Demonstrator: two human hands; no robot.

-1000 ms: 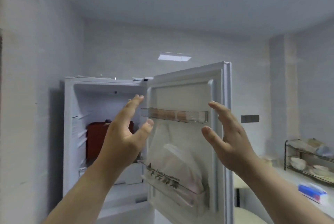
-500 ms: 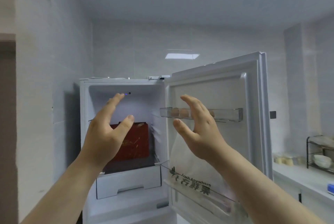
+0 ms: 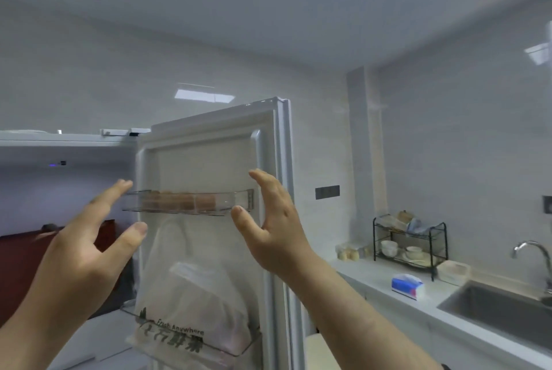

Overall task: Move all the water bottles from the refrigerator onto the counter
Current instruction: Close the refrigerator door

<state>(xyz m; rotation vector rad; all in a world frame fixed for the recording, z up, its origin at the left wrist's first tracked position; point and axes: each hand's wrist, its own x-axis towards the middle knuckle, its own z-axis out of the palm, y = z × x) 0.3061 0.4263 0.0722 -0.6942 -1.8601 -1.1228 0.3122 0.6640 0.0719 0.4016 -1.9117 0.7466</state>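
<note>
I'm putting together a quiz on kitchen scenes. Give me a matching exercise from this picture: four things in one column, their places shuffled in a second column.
Things:
1. eggs
2. printed bag
3. tissue pack
4. bowls

Places:
A. in the black wire rack
B. on the counter, beside the sink
C. in the upper door shelf
D. in the lower door shelf

Pairs: 1-C, 2-D, 3-B, 4-A

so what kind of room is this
Most likely a home kitchen: an open white refrigerator, a steel sink with a curved chrome tap, and a black wire dish rack holding bowls on the pale counter.
</note>
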